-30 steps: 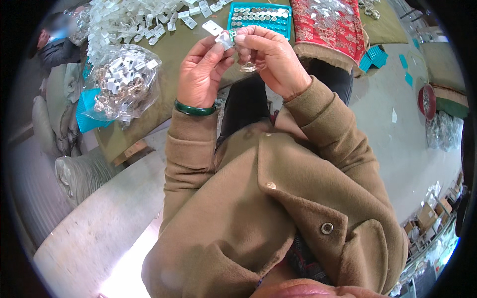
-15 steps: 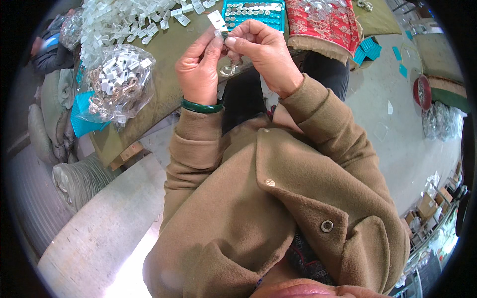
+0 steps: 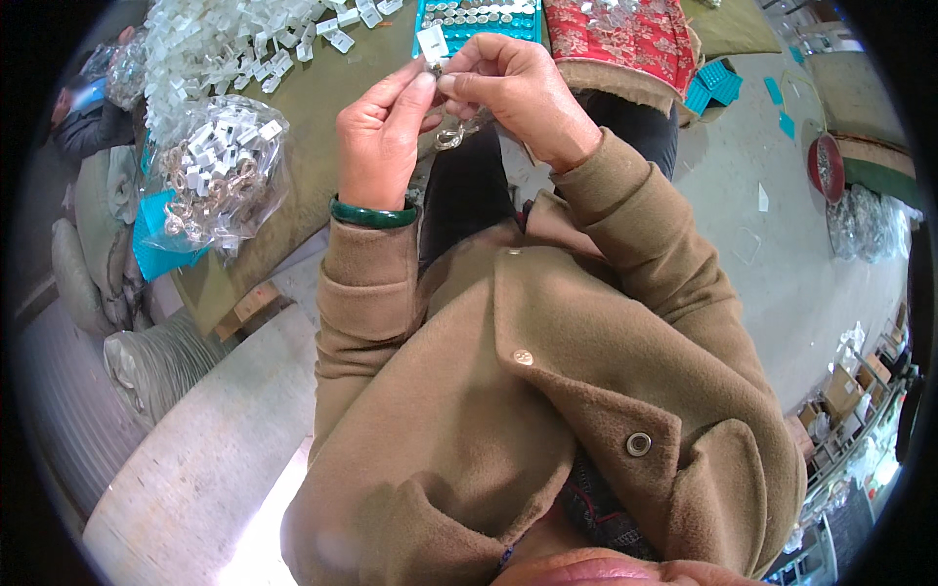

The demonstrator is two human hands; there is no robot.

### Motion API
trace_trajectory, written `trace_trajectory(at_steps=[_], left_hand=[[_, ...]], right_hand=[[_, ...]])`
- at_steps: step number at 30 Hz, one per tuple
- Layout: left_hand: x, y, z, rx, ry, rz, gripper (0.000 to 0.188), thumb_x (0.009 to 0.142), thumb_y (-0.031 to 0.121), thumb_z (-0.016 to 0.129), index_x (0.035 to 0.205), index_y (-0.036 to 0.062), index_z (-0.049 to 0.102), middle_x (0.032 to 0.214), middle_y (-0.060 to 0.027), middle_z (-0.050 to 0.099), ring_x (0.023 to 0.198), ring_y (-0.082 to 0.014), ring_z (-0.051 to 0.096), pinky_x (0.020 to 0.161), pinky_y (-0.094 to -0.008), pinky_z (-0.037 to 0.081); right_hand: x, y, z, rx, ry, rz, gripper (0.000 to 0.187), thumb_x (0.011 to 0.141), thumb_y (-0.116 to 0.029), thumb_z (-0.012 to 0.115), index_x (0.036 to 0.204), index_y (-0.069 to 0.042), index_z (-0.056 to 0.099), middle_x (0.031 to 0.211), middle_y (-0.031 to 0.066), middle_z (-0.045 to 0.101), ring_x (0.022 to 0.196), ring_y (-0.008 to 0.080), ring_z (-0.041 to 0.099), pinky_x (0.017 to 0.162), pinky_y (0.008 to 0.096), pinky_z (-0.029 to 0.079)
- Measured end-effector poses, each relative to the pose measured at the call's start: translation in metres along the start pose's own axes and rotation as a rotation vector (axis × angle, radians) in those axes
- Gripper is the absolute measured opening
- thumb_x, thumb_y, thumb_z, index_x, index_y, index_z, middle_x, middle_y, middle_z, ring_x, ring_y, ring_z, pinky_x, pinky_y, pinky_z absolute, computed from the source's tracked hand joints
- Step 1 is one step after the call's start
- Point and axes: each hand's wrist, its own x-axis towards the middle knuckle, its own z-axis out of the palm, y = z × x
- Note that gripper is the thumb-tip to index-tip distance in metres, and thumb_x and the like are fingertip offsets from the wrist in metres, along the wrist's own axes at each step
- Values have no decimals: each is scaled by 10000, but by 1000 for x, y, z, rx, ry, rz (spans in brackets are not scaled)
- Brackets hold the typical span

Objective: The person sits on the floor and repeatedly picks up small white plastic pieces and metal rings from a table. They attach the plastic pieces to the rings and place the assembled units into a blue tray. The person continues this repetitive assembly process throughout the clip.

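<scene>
Both hands meet over the table's near edge on a small piece with a white rectangular tag (image 3: 433, 42) and a shiny metal ring (image 3: 448, 139). My left hand (image 3: 379, 142), with a dark green bangle at its wrist, pinches it just below the tag between thumb and forefinger. From the other side, my right hand (image 3: 532, 98) closes thumb and fingers on the same spot. The ring dangles beneath the fingers. My fingertips hide the joint between tag and ring. Behind the tag lies a turquoise tray (image 3: 479, 36) with rows of round silvery discs.
A clear bag (image 3: 220, 166) of white-tagged metal pieces sits at the left on the table (image 3: 342, 88). Many translucent white pieces (image 3: 234, 39) are heaped behind it. Red patterned cloth (image 3: 620, 49) covers the right part. Turquoise trays (image 3: 713, 88) and a red bowl (image 3: 826, 168) are farther right.
The view has shifted slightly, so the table things appear farther left. The white tag has tilted a little and moved right relative to the tray. Both hands keep their pinch.
</scene>
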Motion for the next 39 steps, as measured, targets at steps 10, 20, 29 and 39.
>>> trace_trajectory(at_steps=[10,20,29,39], left_hand=[[2,1,-12,-57,-43,-94,261,884,122,657,1129,31,658,944,-43,694,788,-85,646,662,-204,513],[5,-9,-9,-128,-17,-33,242,895,40,617,1133,7,649,956,-71,685,785,-102,651,722,-231,554],[-3,-22,13,30,63,50,249,913,80,609,1128,-43,633,917,-78,679,749,-107,652,675,-233,559],[1,-3,1,26,87,-92,244,909,157,623,1084,-10,649,939,-61,697,737,-95,654,653,-209,526]], right_hand=[[-1,2,-12,190,-134,148,55,887,-89,617,897,-37,632,769,-18,597,679,59,554,643,191,448],[4,0,-16,234,-186,228,38,888,-81,630,893,-50,610,786,5,619,666,55,592,617,169,475],[0,10,-10,-9,-13,33,26,850,-2,622,855,15,603,731,75,639,648,122,618,579,225,512],[-9,-1,-2,-226,-64,-128,174,797,-88,650,954,-24,613,730,33,600,671,128,591,600,270,481]])
